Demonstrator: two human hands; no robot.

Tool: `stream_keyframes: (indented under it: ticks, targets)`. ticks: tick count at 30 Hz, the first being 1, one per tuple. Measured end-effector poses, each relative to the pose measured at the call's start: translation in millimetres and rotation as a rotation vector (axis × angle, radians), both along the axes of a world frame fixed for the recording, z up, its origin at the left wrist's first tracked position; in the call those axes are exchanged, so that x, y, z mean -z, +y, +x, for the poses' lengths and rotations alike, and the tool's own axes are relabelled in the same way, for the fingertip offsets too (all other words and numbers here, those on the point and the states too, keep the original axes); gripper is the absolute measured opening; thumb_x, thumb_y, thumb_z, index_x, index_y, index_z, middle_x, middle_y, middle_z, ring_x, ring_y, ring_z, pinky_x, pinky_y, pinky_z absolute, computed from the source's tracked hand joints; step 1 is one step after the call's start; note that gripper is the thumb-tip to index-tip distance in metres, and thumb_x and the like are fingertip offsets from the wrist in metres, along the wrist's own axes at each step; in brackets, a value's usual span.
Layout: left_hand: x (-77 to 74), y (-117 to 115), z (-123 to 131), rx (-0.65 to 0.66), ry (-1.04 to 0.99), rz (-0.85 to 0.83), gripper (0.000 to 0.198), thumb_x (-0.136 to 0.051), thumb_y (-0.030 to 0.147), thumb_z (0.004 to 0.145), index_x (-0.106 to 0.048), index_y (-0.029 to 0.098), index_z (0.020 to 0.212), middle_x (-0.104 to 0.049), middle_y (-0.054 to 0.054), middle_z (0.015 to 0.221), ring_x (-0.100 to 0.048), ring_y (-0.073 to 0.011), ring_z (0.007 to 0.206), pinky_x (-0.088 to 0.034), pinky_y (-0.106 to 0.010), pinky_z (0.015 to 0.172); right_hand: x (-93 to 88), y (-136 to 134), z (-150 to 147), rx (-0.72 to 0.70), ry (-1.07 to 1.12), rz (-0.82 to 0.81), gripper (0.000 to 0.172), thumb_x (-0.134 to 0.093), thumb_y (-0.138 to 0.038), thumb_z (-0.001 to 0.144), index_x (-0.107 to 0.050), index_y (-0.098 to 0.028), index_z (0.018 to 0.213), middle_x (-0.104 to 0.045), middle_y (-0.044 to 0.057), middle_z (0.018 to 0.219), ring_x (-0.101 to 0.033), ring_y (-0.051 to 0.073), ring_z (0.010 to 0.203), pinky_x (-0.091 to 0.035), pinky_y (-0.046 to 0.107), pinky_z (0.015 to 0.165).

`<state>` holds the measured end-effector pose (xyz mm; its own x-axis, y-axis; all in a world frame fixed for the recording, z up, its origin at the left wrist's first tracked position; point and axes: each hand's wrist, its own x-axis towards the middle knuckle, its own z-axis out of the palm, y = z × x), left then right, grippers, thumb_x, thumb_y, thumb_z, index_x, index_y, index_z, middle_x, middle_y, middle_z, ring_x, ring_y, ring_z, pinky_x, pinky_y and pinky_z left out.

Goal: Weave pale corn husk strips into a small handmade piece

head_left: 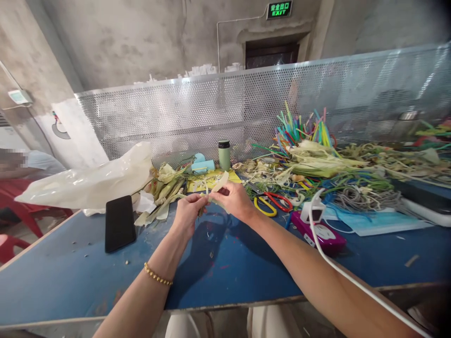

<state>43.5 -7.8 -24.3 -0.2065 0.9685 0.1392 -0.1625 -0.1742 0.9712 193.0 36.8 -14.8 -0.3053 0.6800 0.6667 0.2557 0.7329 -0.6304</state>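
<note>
My left hand (pixel 190 211) and my right hand (pixel 234 201) meet above the middle of the blue table, both closed in a pinch. Between the fingertips is a pale strip of corn husk (pixel 221 180); its flat end stands up beyond my right fingers. A small bunched end shows under my left fingers, too small to make out. Scissors (pixel 271 203) with red and yellow handles lie just right of my right hand. Behind the hands is a yellow sheet (pixel 230 177) with husk scraps on it.
A black phone (pixel 120 224) and a plastic bag (pixel 95 180) lie left. Pipe cleaners (pixel 303 129), corn husks (pixel 317 162), a purple power strip (pixel 319 234) with a white cable, and a blue mask (pixel 380 221) are right. A green tumbler (pixel 224 156) stands by the perforated metal screen (pixel 176 117).
</note>
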Motion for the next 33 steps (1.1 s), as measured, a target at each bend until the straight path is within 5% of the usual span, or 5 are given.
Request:
stream_keyframes:
  ticks: [9,18,26,33]
  targets:
    - [-0.2,-3,3,0.103,0.003,0.015,0.026,-0.078,0.037,0.06,-0.069,0.013,0.065,-0.07,-0.007,0.069,-0.051,-0.0106,0.05,-0.033,-0.025,0.051,-1.4,6,0,0.132,0.04,-0.076,0.008,-0.065,-0.019,0.076,-0.059,-0.015,0.072,-0.07,0.006,0.071,-0.064,0.015,0.063,-0.046,0.023,0.058]
    - [-3.4,-7,6,0.131,0.015,-0.004,0.019,-0.073,0.031,0.06,-0.07,0.013,0.061,-0.069,-0.008,0.064,-0.053,-0.0122,0.049,-0.035,-0.027,0.053,7.6,5,-5,0.273,-0.111,0.121,0.009,-0.06,-0.018,0.077,-0.052,-0.019,0.074,-0.063,0.002,0.064,-0.056,0.014,0.057,-0.04,0.025,0.058]
    - [-1.7,-8,9,0.174,0.072,0.015,0.028,-0.078,0.038,0.063,-0.071,0.011,0.062,-0.064,-0.006,0.055,-0.051,-0.0115,0.05,-0.033,-0.026,0.053,11.9,4,-5,0.234,-0.141,0.192,0.016,-0.058,-0.012,0.074,-0.045,-0.021,0.071,-0.057,-0.001,0.064,-0.051,0.012,0.057,-0.036,0.023,0.057]
    - [-2.2,-7,6,0.186,0.049,0.019,0.031,-0.084,0.038,0.057,-0.07,0.011,0.06,-0.065,-0.006,0.057,-0.053,-0.0119,0.051,-0.036,-0.025,0.053,4.4,1,-5,0.157,-0.036,-0.008,0.016,-0.06,-0.018,0.074,-0.045,-0.02,0.068,-0.056,-0.002,0.063,-0.051,0.012,0.056,-0.039,0.024,0.058]
